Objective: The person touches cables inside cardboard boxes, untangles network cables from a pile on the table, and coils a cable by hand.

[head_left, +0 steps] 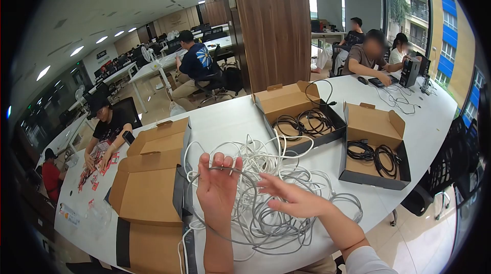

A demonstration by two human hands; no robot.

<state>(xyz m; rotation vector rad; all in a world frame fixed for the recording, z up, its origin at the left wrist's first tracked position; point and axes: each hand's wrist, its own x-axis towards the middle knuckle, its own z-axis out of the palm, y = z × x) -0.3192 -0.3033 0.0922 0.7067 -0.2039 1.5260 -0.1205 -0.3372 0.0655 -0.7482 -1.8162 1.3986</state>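
Hands, two, ours, held apart above the heap. Left hand point(219, 192): raised, palm towards us, fingers curled loosely on a grey cable point(247, 175), apparently lifted so the loop clears the tangle. Right hand point(296, 201): fingers spread, nothing seen in its grasp, nearest the same loop, perhaps poised to guide it.

Head view, the only one. Pile of white and grey cables point(255, 159), loose on the white desk point(230, 115), directly under our hands, presumably for easy reach. Far box point(274, 103) and right box point(376, 118), both lid-back, each holding coiled black cables, bundled seemingly to prevent snarling. Open cartons point(148, 184), to our left, flaps spread beside the pile.

Across the desk: a person point(108, 126) handling red-and-white packets point(97, 169); another person point(369, 58) by a black computer tower point(410, 73).

Writing: print on the packets too small to read; lettering on the wall sign point(102, 56) blurred; no brand we can make out on the boxes.
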